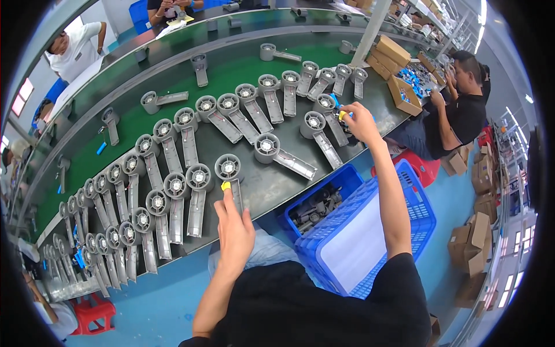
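Observation:
My left hand (236, 234) is at a grey handheld-fan half shell (227, 167) near the table's front edge. Its index finger, with a yellow finger cot, reaches the round fan head, and the thumb lies by the handle. My right hand (359, 122) is farther right, fingers drawn together, also with a yellow cot. Small blue pieces (336, 100) show beside its fingertips, next to another fan shell (325, 104); what is pinched is hidden. Between the hands lie two more fan shells, one (267, 148) turned sideways and one (314, 124) slanting.
Rows of similar fan shells (164, 129) cover the table's left and middle. Behind runs a green conveyor belt (231, 65) with scattered shells. Blue crates (425, 202) stand below the front edge. A co-worker (462, 104) sits at right beside cardboard boxes (404, 95). A red stool (95, 312) stands lower left.

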The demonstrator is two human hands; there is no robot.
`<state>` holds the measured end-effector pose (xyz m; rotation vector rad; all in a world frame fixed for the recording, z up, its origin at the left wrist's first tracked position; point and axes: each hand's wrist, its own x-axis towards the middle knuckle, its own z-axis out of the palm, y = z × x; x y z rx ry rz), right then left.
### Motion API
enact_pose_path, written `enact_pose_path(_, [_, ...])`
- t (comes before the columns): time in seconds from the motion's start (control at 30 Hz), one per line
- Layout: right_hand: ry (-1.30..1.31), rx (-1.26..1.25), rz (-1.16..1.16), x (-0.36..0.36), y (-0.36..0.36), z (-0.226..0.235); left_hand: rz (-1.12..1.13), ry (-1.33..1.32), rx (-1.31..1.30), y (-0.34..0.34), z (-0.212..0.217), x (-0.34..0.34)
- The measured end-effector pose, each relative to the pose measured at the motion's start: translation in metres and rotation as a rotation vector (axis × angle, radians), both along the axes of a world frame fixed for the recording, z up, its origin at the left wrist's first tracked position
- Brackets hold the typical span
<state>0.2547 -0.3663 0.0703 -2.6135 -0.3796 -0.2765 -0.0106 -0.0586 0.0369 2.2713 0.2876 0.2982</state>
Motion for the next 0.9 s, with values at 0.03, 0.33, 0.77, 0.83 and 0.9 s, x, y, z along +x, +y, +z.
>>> enact_pose_path(0.03, [0.001, 0.001, 0.0, 0.003, -0.002, -0.002, 0.0, 0.001, 0.001, -0.001, 0.001, 0.0])
enact_pose_path(0.33, [-0.007, 0.284, -0.182, 0.023, -0.038, -0.007, -0.093, -0.003, -0.021, 0.007, 0.0, -0.001])
enact_pose_path(0.77, [0.882, 1.19, 0.818, -0.099, 0.082, 0.05, -0.339, -0.475, -0.19, 0.041, 0.065, 0.019])
enact_pose_path(0.83, [1.062, 1.156, 0.994, -0.112, 0.113, 0.042, -0.476, -0.474, -0.341, 0.04, 0.078, 0.023])
enact_pose_path(0.9, [1.188, 1.143, 1.016, -0.129, 0.142, 0.031, -0.587, -0.454, -0.332, 0.043, 0.078, 0.024])
